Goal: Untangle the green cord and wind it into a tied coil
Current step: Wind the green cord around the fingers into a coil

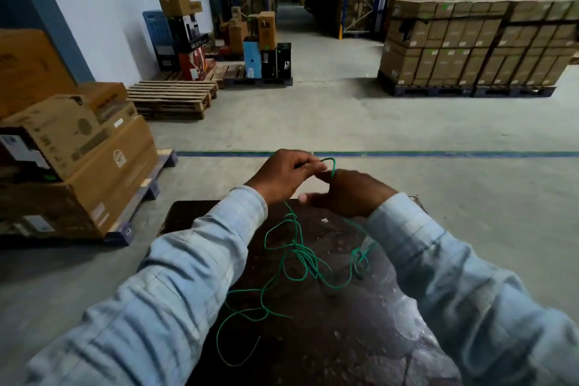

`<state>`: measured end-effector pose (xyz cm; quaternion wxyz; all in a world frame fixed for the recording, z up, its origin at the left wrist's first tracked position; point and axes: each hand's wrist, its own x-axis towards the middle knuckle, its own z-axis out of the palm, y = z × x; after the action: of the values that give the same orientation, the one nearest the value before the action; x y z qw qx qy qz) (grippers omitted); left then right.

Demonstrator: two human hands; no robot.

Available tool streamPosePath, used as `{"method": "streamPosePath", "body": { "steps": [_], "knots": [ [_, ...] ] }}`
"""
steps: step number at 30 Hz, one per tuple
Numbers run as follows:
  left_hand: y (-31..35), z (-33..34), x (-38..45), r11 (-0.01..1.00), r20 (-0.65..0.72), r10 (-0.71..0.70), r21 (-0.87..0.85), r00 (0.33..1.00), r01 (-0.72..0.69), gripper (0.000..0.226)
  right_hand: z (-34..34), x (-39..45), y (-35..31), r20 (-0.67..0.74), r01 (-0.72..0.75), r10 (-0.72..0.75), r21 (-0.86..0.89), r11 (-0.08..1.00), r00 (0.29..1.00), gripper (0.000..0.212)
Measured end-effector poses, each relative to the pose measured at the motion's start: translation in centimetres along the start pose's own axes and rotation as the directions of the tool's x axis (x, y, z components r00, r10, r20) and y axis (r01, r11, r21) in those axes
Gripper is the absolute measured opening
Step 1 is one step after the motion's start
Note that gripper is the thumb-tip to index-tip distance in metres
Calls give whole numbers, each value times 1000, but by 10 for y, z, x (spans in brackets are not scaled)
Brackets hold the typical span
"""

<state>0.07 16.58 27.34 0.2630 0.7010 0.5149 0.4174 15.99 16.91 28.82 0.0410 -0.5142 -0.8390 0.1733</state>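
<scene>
A thin green cord [300, 255] lies in loose tangled loops on a dark, scuffed table [329, 338]. One strand rises from the tangle to my left hand [282, 174], whose fingers pinch it. A short loop of the cord arches from those fingertips over to my right hand [347, 194], which grips the cord with a finger raised. Both hands are held close together above the table's far edge. Another strand drops from under my right hand to a small knotted cluster at the right. A free end curls near the table's front left.
Stacked cardboard boxes [72, 160] on a pallet stand close at the left. Bare wooden pallets [172, 99] lie further back. A large block of boxes [476, 44] sits at the right. Grey concrete floor with a blue line [438, 154] stretches ahead, and tall racks line a dark aisle.
</scene>
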Motion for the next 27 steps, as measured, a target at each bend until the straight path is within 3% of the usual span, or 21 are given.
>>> {"method": "streamPosePath", "body": {
  "steps": [1, 3, 5, 9, 12, 13, 16, 18, 19, 21, 24, 25, 26, 27],
  "knots": [
    [2, -2, -1, 999, -12, 2, -34, 1000, -3, 21, -4, 0, -2, -15, 55, -53, 274, 960, 999, 63],
    [4, -4, -2, 997, -42, 12, -78, 999, -16, 24, -7, -2, -5, -65, 92, -65, 710, 698, 996, 35],
    [3, -4, -5, 998, -63, 27, -53, 998, -30, 27, -5, -2, -6, -109, 71, 40, 844, 532, 993, 28],
    [-8, -1, -14, 999, -5, -20, -30, 1000, 20, 33, -3, 0, -1, -115, 81, 128, 966, 247, 985, 33],
    [-14, 7, -23, 998, 53, -58, 13, 997, 57, 33, -1, 1, -4, -105, 75, 84, 952, 298, 991, 30],
    [-13, 9, -25, 997, 48, -62, -35, 997, 64, 38, 0, 3, -5, -127, 98, 101, 962, 254, 987, 26],
    [-21, 11, -32, 976, 16, -121, -181, 993, 122, 49, -7, 13, 10, -164, 184, 296, 982, -42, 941, 24],
    [-38, 3, -40, 961, -15, -173, -220, 985, 166, 34, -22, 19, 33, -160, 273, 445, 941, -202, 881, 25],
    [-50, -2, -45, 962, -28, -200, -196, 979, 191, 24, -30, 20, 47, -171, 328, 514, 916, -232, 841, 24],
    [-72, -12, -57, 963, -34, -249, -115, 968, 244, 17, -43, 21, 76, -253, 458, 633, 871, -181, 731, 22],
    [-92, -19, -69, 947, -30, -320, -16, 947, 320, 19, -46, 22, 104, -444, 546, 676, 835, 74, 588, 20],
    [-92, -19, -69, 946, -46, -324, -9, 945, 324, 20, -42, 21, 105, -523, 508, 617, 832, 222, 588, 19],
    [-87, -17, -65, 948, -65, -316, -6, 946, 317, 21, -35, 20, 101, -585, 437, 504, 811, 390, 635, 22],
    [-78, -15, -61, 956, -76, -294, -3, 953, 294, 20, -24, 19, 93, -583, 350, 350, 765, 541, 734, 34]
  ]
}}
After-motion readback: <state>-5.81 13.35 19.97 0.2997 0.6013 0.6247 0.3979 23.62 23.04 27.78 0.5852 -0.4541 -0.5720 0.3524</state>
